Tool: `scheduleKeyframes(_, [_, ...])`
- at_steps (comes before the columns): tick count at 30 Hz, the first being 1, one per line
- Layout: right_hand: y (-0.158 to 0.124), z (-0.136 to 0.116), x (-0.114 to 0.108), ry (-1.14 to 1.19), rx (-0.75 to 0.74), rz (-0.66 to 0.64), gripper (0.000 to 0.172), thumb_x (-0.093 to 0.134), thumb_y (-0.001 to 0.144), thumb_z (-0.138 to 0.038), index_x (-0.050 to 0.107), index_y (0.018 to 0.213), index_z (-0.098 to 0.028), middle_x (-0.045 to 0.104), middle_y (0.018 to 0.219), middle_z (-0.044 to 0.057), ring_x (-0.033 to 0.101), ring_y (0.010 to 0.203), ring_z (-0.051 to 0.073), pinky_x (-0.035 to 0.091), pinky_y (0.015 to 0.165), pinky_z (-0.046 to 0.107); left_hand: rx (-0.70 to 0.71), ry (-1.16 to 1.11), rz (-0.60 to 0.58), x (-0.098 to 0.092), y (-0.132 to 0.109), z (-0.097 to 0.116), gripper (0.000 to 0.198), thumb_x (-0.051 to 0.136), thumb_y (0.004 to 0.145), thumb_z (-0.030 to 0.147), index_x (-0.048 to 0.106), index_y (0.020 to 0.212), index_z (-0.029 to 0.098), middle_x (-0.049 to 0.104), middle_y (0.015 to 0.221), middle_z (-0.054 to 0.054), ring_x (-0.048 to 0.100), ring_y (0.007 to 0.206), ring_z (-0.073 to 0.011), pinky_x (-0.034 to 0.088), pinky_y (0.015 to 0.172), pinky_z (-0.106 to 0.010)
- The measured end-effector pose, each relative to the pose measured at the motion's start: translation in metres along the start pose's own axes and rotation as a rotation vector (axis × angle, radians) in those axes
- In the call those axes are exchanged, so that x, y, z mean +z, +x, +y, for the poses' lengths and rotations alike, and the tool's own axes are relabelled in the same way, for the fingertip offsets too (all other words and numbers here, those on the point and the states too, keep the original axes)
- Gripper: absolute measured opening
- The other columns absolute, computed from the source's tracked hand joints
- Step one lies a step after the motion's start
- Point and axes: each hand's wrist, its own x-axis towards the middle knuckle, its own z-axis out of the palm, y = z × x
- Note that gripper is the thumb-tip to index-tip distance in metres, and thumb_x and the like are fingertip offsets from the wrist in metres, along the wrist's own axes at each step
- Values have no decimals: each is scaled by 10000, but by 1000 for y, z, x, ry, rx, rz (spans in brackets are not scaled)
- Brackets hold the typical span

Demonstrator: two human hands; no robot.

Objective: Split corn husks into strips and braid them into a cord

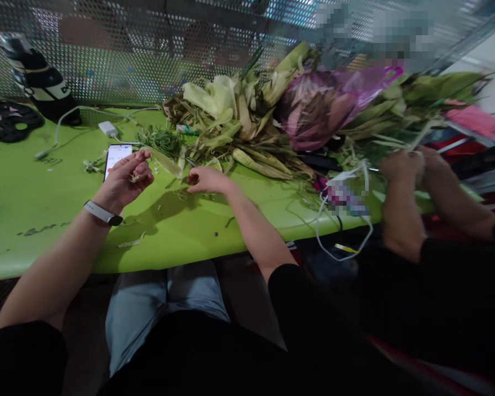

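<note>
My left hand point(127, 179), with a white band on the wrist, is raised over the table with its fingers curled in. A small pale scrap shows at its fingers; what else they hold I cannot make out. My right hand point(208, 180) is low over the table, fingers bent and pinched together. A thin dark metal point point(191, 162) shows just behind it; whether the hand grips it is unclear. Between both hands is a pale green corn husk strip point(167, 163). Behind it lies a tangle of thin green strips point(160, 141). A lit phone point(114, 156) is partly covered by my left hand.
Corn husks point(231, 115) are heaped along the perforated metal panel point(140, 60), with a purple plastic bag point(313, 110) among them. A black bottle point(41, 82) and a charger point(108, 129) are at left. A co-worker's hands point(408, 162) work at right, near a white cable point(319, 231).
</note>
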Motion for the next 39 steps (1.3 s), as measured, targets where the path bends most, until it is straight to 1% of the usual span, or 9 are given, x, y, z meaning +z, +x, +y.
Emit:
scheduleKeyframes(5, [0,-4,2,-1,-10,-72,63,727,776,-127,705,742,-175,733,835,52,633,729,163,452,678,294,6,13,-11,-2,-1,-1,143,531,1012,166,656,952,129,397,615,63,337,561,-59,452,649,-154])
scheduleKeyframes(10, [-4,3,-10,131,-54,51,37,714,797,-173,712,833,-167,732,871,46,627,750,144,465,709,281,22,54,14,-7,3,-4,118,568,999,190,674,971,145,444,618,60,369,578,-62,467,671,-170])
scheduleKeyframes(14, [-4,-4,0,-62,7,-14,204,769,748,-250,703,930,-186,736,948,52,642,796,173,445,676,282,13,92,35,-10,4,-6,103,589,982,194,681,980,147,461,613,56,386,577,-65,469,654,-175])
scheduleKeyframes(18, [-3,-14,9,-147,6,-71,40,719,769,-208,688,790,-193,727,843,48,627,728,176,402,626,294,6,135,73,-9,4,-8,101,603,958,190,688,973,136,476,622,56,438,565,-62,502,654,-189])
scheduleKeyframes(23, [-5,-7,1,-16,-29,53,34,723,770,-180,691,775,-189,731,840,42,634,743,160,444,666,287,-15,220,124,-8,6,-12,98,651,920,230,722,932,164,489,609,47,471,535,-68,523,643,-196])
scheduleKeyframes(26, [-11,-8,-1,37,-59,129,123,741,789,-282,699,862,-191,731,920,55,637,786,168,471,703,304,-33,266,140,-7,6,-14,98,649,918,238,726,917,177,495,610,42,483,532,-73,530,661,-205])
scheduleKeyframes(30, [-16,-24,12,-127,-107,-45,232,766,774,-357,702,914,-184,716,955,69,630,808,190,452,689,310,-27,263,148,-8,6,-15,113,650,922,242,727,936,159,492,617,43,492,545,-69,534,674,-208])
scheduleKeyframes(33, [-14,-30,19,-196,-74,-36,88,704,794,-218,687,867,-171,712,908,62,620,799,181,432,695,307,-24,261,157,-9,7,-16,117,655,927,243,725,932,150,496,614,44,490,534,-63,534,661,-204])
scheduleKeyframes(39, [-11,-13,3,492,-146,27,114,710,801,-214,625,835,-148,687,815,18,591,654,90,470,615,230,0,290,138,-8,8,-21,127,639,948,236,712,921,135,620,712,-4,574,597,-70,552,675,-197])
